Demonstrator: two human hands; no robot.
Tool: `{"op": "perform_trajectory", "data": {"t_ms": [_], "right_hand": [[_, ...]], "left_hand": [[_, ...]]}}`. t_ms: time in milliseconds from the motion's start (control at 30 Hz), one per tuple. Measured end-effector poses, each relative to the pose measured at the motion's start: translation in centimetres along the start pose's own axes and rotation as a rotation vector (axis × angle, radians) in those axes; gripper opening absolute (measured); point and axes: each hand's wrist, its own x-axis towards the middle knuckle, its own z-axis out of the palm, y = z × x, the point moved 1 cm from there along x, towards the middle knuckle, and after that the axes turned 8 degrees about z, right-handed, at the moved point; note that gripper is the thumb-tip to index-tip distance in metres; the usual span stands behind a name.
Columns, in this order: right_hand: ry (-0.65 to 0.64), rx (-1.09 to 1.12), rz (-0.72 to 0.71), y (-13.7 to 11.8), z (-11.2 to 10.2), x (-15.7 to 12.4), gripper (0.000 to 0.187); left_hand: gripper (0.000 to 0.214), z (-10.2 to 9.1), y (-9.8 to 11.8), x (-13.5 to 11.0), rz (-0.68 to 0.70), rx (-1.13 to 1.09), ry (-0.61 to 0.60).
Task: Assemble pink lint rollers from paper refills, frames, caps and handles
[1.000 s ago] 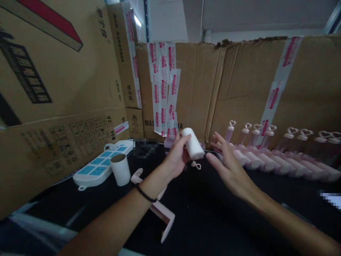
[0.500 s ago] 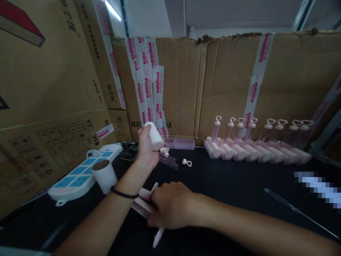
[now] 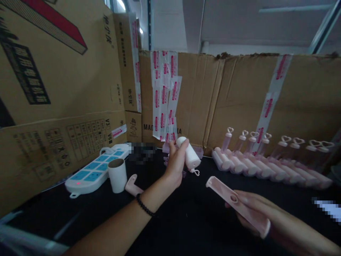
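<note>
My left hand point(image 3: 174, 161) is closed around a small white cylinder point(image 3: 192, 156), held tilted above the table with its end facing right. Just under the cylinder a heart-shaped pink cap point(image 3: 196, 172) shows in part. My right hand point(image 3: 253, 208) grips a long pink plastic piece point(image 3: 220, 186) with turned-up ends and a round hole in its middle. A second pink piece point(image 3: 131, 185) with a curved end lies on the table, partly hidden by my left forearm. Left of it a white open-topped cup point(image 3: 117, 177) stands upright.
A white power strip point(image 3: 68, 186) with blue sockets lies at left. At back right stands a row of pink cylinders point(image 3: 249, 166) with heart-topped clear tubes point(image 3: 226, 142) behind. A translucent pink tray point(image 3: 198, 152) rests against the cardboard wall point(image 3: 191, 99). The tabletop point(image 3: 183, 220) is black.
My right hand has moved right, lifting one pink piece away from the other, which stays by the cup. My left hand still holds the white cylinder; the view has shifted.
</note>
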Motion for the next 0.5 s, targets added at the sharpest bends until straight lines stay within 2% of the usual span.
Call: {"op": "perform_trajectory", "data": {"t_ms": [100, 267, 333, 400, 500], "right_hand": [[0.045, 0.087, -0.055, -0.2, -0.5, 1.0, 0.052], [0.212, 0.097, -0.249, -0.4, 0.7, 2.2, 0.051], [0.263, 0.047, -0.346, -0.1, 1.3, 2.7, 0.048], [0.26, 0.009, -0.425, 0.2, 1.5, 3.0, 0.046], [0.244, 0.01, -0.448, 0.7, 1.6, 3.1, 0.044]], "left_hand": [[0.047, 1.2, -1.1, -1.9, -0.082, 0.152, -0.102], [0.044, 2.8, -2.3, -4.5, -0.147, 0.133, -0.315], [0.042, 3.2, -2.7, -5.1, -0.167, 0.108, -0.348], [0.04, 3.5, -3.0, -5.4, -0.193, 0.097, -0.362], [0.041, 3.9, -3.1, -5.9, -0.229, 0.091, -0.374]]}}
